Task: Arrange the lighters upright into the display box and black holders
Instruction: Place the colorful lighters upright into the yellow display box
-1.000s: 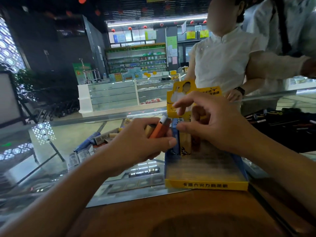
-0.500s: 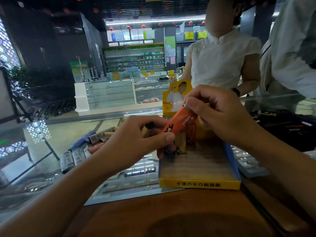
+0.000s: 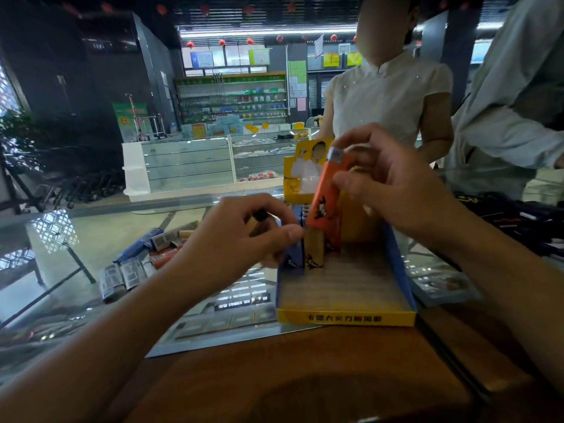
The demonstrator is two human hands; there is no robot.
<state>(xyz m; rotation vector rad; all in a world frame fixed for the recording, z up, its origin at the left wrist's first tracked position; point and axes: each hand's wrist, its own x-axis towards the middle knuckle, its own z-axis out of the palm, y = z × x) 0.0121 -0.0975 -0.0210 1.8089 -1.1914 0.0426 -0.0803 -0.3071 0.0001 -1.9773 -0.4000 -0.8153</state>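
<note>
Pinching an orange lighter (image 3: 326, 196) with a silver cap and black figure print, the right hand (image 3: 396, 184) tilts it above the display box (image 3: 346, 315) on the bench (image 3: 274, 377). The left hand (image 3: 244, 239) curls round a tan lighter (image 3: 254, 222), mostly hidden. Standing lighters (image 3: 314, 248) fill the box's far end, half hidden.

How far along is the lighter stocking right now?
Early. Done: a few lighters stand upright at the back of the display box. In hand: the right hand holds an orange lighter above them; the left hand grips another. Left: most of the box, and the loose lighters on the glass counter.
</note>
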